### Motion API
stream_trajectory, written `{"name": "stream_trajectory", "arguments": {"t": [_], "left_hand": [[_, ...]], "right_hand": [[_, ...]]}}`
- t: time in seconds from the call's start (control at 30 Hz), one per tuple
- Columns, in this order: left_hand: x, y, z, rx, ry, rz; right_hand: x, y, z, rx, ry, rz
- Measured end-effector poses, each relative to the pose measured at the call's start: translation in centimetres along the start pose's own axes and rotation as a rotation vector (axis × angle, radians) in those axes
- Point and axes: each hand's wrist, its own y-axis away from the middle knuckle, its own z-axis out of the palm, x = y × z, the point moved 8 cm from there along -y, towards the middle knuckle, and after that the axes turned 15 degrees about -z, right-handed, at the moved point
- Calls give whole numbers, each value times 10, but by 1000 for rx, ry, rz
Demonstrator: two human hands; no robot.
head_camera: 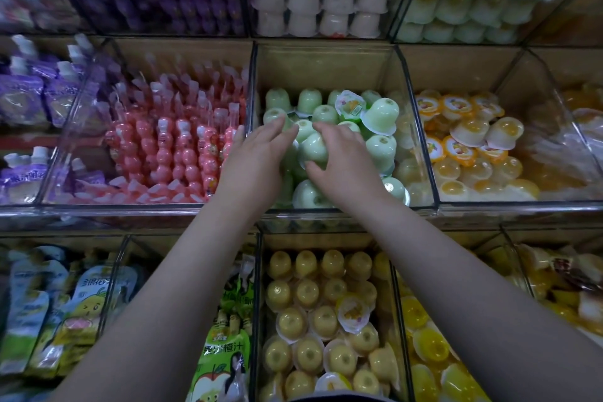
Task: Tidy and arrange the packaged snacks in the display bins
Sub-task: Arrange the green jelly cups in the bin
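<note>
Reaching into the middle clear bin (pixel 326 68) of a tiered display, the person works among the green jelly cups (pixel 380 147), heaped loosely at the front and standing dome-up along the back; this bin lies between the pink gourd-shaped tubes (pixel 182 147) on its left and the orange jelly cups (pixel 470 140) on its right, with the yellow jelly cups (pixel 326 320) one tier below. The left hand (pixel 261 147) lies flat, fingers straight and close together against the left side of the heap, probably to keep loose cups from sliding; the right hand (pixel 346 160) curls fingers and thumb round one held cup (pixel 311 148), dome upward, likely to seat it like the back row. Counted: three tiers in view; two hands in one bin; about fourteen green cups showing, more hidden beneath; one tipped cup (pixel 350 104) showing its printed lid; one cup in a grasp.
</note>
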Motion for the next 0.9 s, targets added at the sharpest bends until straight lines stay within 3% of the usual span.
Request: {"name": "stream_trajectory", "arguments": {"t": [0.43, 0.73, 0.9], "left_hand": [[-3, 2, -1, 2, 122, -5], [-2, -1, -4, -20, 78, 16], [-2, -5, -3, -87, 12, 33]], "right_hand": [[-1, 4, -6, 78, -6, -11], [-5, 6, -3, -128, 104, -125], [-7, 6, -5, -198, -27, -137]]}}
